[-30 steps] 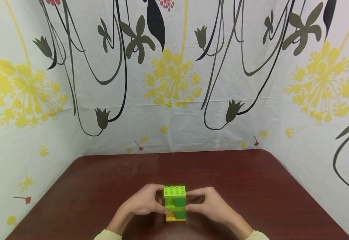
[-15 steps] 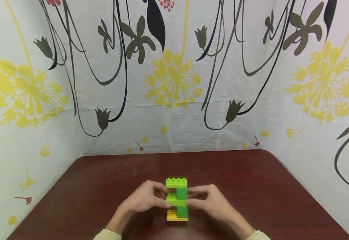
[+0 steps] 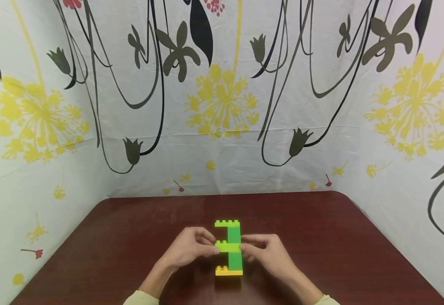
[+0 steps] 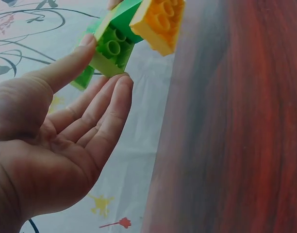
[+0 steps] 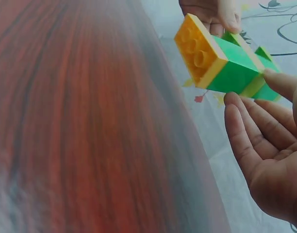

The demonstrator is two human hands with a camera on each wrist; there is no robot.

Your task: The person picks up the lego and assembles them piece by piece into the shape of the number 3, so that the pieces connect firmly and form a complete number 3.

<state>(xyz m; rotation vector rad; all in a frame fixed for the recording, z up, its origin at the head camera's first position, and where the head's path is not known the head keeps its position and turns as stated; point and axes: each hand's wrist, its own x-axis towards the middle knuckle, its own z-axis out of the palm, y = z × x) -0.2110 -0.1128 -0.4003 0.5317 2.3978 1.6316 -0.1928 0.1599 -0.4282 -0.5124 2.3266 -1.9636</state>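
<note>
Both hands hold a small tower of toy building bricks over the table, its side turned to the head camera. A yellow brick forms its base. Green bricks make the upright on the right, and lime bricks stick out leftward at the middle and top, like a backwards E. My left hand pinches the left end of the middle lime brick between thumb and fingers. On the other side, my right hand grips the tower at the same height, thumb on the middle brick.
A dark red-brown wood-grain table with rounded far corners lies beneath the hands. White cloth printed with flowers and vines hangs behind it and along both sides. Pale yellow sleeves reach both wrists.
The brick tower has tipped, its top moving up and away in the head view, so its side faces the camera more fully. Both hands keep their hold and have shifted slightly up and right.
</note>
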